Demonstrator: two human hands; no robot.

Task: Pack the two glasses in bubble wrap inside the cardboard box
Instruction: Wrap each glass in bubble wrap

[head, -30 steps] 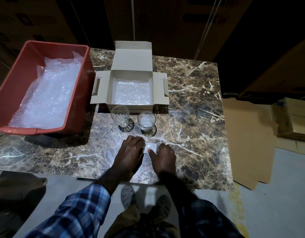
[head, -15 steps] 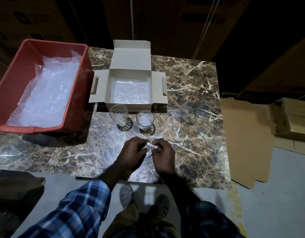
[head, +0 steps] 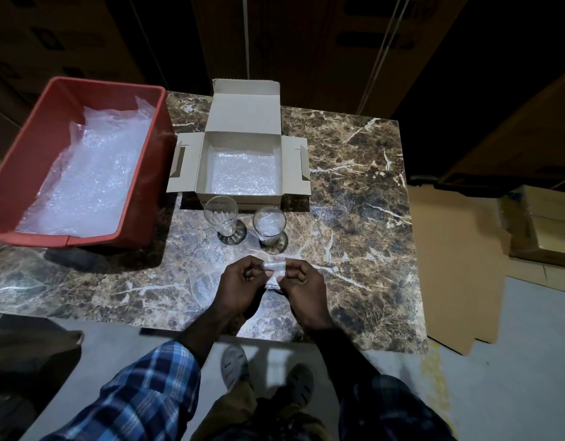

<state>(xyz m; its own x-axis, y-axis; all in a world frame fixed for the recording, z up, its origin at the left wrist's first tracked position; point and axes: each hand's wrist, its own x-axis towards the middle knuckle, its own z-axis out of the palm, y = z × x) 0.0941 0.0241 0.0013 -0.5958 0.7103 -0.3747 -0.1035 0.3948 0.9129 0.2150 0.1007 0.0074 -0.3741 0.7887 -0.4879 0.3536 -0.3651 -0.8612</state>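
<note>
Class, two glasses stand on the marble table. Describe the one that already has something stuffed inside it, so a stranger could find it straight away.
Start at the open cardboard box in the middle of the marble table. Just in front of its near wall stand two clear glasses. Take the right glass, the one nearer the right hand: it has white wrap bunched inside, while the left glass looks empty.

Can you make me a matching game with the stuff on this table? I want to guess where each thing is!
Things:
1. red bin
2. box
3. right glass
4. small wrap piece

Places or states:
A. pinched in both hands
B. stuffed with bubble wrap, upright
C. table's left edge
D. open, wrap lining its floor

Pairs: 1-C, 2-D, 3-B, 4-A
</note>
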